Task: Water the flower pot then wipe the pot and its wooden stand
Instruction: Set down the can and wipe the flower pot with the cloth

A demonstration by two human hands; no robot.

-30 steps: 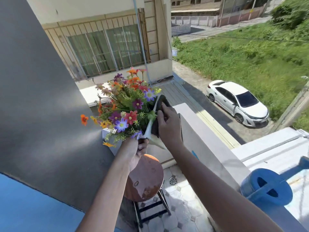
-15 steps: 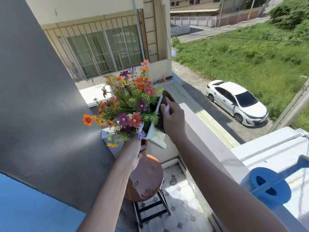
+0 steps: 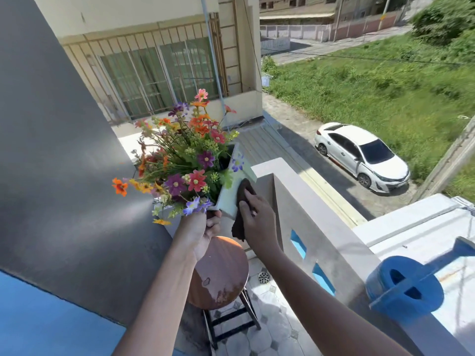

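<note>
Flower pot (image 3: 229,195) held in the air above the round wooden stool (image 3: 220,273), tilted so that its white side faces up and toward the balcony wall (image 3: 303,201); flowers (image 3: 185,160) leaning away from that wall. Left hand (image 3: 203,231) closed around the lower corner of the pot, just above the stool, bearing its weight. Right hand (image 3: 253,214) pressing a dark cloth (image 3: 243,201) flat on the white side of the pot, fingers closed on the cloth, its loose end hanging down toward the stool. Step in hand, by judgement: wiping the pot, with the stool seat probably not yet wiped, since pale marks show near its front edge. To do it well: keep the left grip firm and low, as the pot hangs free with nothing under it but the stool; wipe in long passes along the white side from rim to base with the cloth spread flat, not bunched; turn the pot a face at a time rather than reaching round it; keep the tilt modest so that soil or water cannot spill out; keep clear of the wall edge. Blue watering can (image 3: 404,285) standing on the wall ledge, well apart from the stool, not needed for this step.
</note>
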